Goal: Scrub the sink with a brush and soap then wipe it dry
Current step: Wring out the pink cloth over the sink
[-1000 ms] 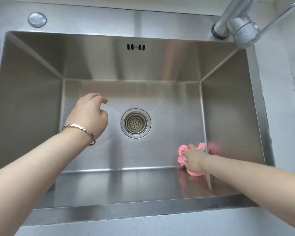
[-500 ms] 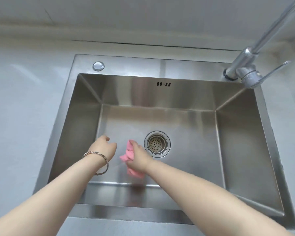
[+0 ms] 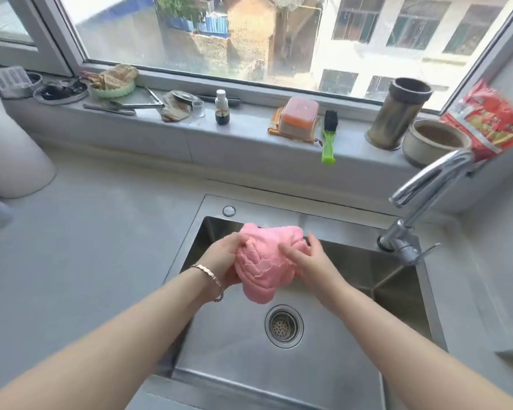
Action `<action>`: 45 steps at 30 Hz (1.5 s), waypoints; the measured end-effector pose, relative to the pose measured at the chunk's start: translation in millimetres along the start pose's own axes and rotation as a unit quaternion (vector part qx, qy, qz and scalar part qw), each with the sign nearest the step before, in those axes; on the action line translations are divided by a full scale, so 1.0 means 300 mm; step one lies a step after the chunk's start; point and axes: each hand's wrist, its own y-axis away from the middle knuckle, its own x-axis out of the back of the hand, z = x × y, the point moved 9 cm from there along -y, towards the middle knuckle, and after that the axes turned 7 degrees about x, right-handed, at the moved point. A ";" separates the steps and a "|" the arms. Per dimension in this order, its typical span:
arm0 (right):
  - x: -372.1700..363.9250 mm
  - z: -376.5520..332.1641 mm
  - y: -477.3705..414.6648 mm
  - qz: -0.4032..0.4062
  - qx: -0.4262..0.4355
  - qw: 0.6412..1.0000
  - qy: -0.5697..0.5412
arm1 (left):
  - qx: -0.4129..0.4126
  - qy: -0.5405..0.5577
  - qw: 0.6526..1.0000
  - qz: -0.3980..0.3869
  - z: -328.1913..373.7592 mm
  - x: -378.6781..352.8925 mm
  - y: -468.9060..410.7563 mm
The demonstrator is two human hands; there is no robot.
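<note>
Both hands hold a bunched pink cloth (image 3: 267,261) in the air above the steel sink (image 3: 397,279). My left hand (image 3: 222,261), with a bracelet on its wrist, grips the cloth's left side. My right hand (image 3: 308,258) grips its right side, fingers pressed into the fabric. The cloth's lower end hangs over the round drain strainer (image 3: 284,326). A brush with a green handle and black bristles (image 3: 328,137) lies on the windowsill behind the sink, next to an orange soap box (image 3: 299,116).
The faucet (image 3: 427,187) arches over the sink's back right corner. The windowsill holds a small bottle (image 3: 222,107), a metal cylinder (image 3: 397,113), a ceramic pot (image 3: 436,140), a red bag (image 3: 486,119) and dishes at left. Grey counter (image 3: 101,247) lies left of the sink.
The cloth came up off the sink floor, where my right hand alone was wiping. Both hands now hold it above the basin. The view has tilted up to show the windowsill.
</note>
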 end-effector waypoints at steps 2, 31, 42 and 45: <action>-0.025 -0.027 0.011 -0.062 -0.055 0.992 -0.095 | -0.018 0.001 0.999 -0.041 0.070 -0.046 0.049; 0.085 -0.614 -0.060 0.059 0.127 0.990 0.024 | -0.100 -0.180 0.966 0.158 0.416 0.202 -0.012; 0.126 -0.576 -0.189 0.038 0.092 0.964 0.246 | 0.159 -0.260 0.944 -0.124 0.277 0.123 -0.005; 0.027 -0.534 -0.192 -0.139 0.059 0.883 0.445 | 0.104 -0.473 0.869 -0.100 0.284 0.114 -0.033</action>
